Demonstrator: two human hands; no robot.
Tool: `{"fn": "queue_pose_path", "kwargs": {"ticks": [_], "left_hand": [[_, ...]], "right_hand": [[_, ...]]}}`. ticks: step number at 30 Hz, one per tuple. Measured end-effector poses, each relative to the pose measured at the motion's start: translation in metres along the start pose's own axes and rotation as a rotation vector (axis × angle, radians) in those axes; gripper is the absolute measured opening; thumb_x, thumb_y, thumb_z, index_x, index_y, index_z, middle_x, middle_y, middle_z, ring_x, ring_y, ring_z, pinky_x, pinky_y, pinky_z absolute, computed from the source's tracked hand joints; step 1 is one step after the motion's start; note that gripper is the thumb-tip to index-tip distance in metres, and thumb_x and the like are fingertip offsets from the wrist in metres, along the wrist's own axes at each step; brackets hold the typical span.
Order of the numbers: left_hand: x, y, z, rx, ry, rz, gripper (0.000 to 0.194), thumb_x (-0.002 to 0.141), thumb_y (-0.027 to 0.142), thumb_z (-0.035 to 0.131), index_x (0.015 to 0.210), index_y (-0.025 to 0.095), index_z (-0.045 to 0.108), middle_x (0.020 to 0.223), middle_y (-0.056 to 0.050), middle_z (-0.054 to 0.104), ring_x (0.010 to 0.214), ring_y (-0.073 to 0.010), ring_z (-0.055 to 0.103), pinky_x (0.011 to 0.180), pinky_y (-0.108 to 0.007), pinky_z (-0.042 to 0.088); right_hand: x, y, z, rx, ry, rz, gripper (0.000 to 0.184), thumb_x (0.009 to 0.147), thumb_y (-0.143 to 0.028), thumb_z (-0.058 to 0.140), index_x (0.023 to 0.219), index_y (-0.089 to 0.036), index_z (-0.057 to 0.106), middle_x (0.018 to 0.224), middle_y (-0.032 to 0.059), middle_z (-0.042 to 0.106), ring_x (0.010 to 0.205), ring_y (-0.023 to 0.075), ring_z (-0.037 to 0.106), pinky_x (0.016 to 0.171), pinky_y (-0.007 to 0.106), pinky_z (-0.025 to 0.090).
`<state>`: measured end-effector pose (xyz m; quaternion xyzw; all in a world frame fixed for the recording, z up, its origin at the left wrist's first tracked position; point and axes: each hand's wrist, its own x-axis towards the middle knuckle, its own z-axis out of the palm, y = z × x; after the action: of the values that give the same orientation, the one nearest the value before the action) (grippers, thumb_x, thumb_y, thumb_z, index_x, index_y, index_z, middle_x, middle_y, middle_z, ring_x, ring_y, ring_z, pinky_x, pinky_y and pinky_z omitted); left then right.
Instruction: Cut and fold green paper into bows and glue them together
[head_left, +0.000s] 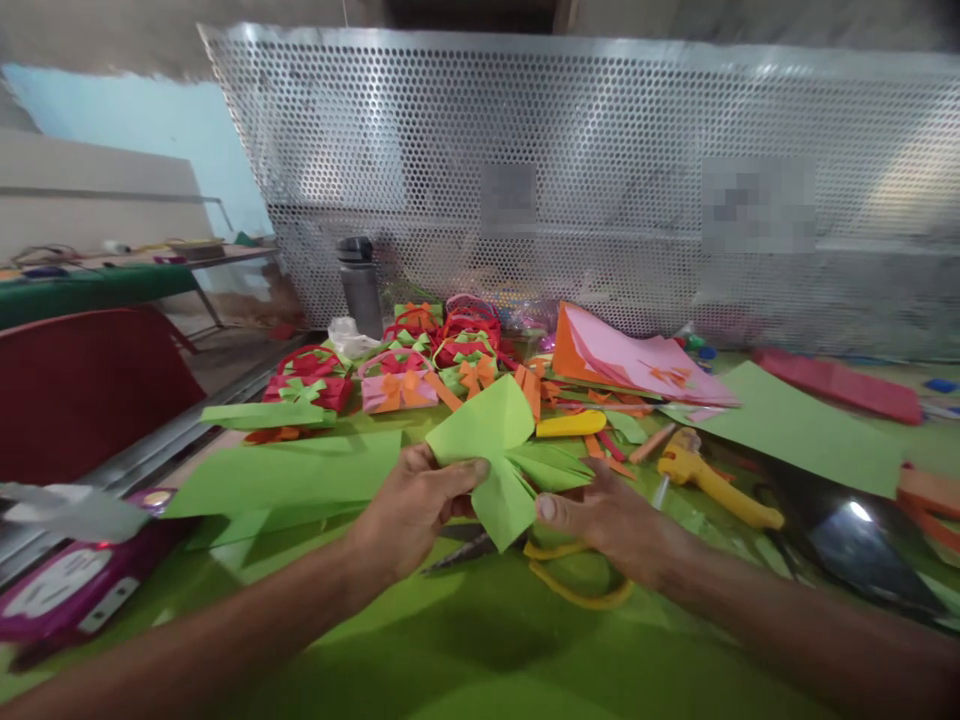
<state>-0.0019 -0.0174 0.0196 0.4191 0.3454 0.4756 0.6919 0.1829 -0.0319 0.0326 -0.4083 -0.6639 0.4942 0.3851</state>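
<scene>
Between my hands, above the green tabletop, is a folded light-green piece of paper [491, 430] with a spread flap on the left and narrow pleats on the right. My left hand [416, 505] pinches its left part, thumb on top. On the other side my right hand [600, 515] grips the pleated part, with the thumb at its lower edge; some of its fingers are hidden behind the paper. Below the paper lie scissors with yellow handles [577, 590], partly covered by my right hand. Green paper sheets [292, 470] lie to the left of my hands.
Small paper bags with bows [397, 385] stand behind my hands. Pink and orange sheets [645, 355], a yellow glue gun [720, 485] and a dark phone-like slab [862, 540] are to the right. A purple device [82, 580] sits left. Perforated metal [465, 130] closes off the back.
</scene>
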Motion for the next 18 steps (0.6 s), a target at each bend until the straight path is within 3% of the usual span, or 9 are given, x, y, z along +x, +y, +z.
{"fn": "queue_pose_path", "kwargs": {"ticks": [4, 9, 13, 18], "left_hand": [[0.0, -0.003, -0.001, -0.005, -0.008, -0.017, 0.022, 0.067, 0.018, 0.074, 0.088, 0.011, 0.07, 0.077, -0.01, 0.073, 0.061, -0.0199, 0.067, 0.055, -0.03, 0.056], [-0.002, -0.004, 0.003, -0.053, -0.014, -0.054, 0.025, 0.065, 0.02, 0.076, 0.088, 0.011, 0.07, 0.077, -0.01, 0.073, 0.059, -0.0197, 0.066, 0.052, -0.031, 0.056], [-0.005, -0.005, 0.007, -0.094, 0.011, -0.093, 0.025, 0.063, 0.022, 0.078, 0.083, 0.009, 0.07, 0.076, -0.011, 0.073, 0.061, -0.0213, 0.067, 0.053, -0.031, 0.056], [-0.005, -0.005, 0.012, -0.151, 0.099, -0.135, 0.026, 0.06, 0.02, 0.079, 0.082, 0.01, 0.069, 0.079, -0.011, 0.073, 0.069, -0.0235, 0.069, 0.06, -0.032, 0.057]], "right_hand": [[-0.002, -0.003, 0.004, 0.183, -0.009, 0.082, 0.03, 0.067, -0.05, 0.07, 0.082, -0.024, 0.072, 0.087, 0.0023, 0.073, 0.09, 0.0246, 0.066, 0.086, 0.039, 0.051], [-0.004, -0.014, 0.005, 0.024, 0.02, 0.125, 0.022, 0.067, -0.044, 0.071, 0.069, -0.022, 0.071, 0.083, 0.0025, 0.073, 0.091, 0.0256, 0.065, 0.084, 0.036, 0.052], [-0.006, -0.013, 0.006, -0.003, 0.07, 0.151, 0.019, 0.073, -0.038, 0.064, 0.075, -0.02, 0.07, 0.081, 0.0038, 0.073, 0.088, 0.0244, 0.066, 0.08, 0.035, 0.053], [-0.005, -0.007, 0.008, -0.035, 0.029, 0.081, 0.015, 0.075, -0.032, 0.061, 0.079, -0.021, 0.07, 0.086, 0.0037, 0.073, 0.088, 0.0224, 0.066, 0.083, 0.035, 0.052]]}}
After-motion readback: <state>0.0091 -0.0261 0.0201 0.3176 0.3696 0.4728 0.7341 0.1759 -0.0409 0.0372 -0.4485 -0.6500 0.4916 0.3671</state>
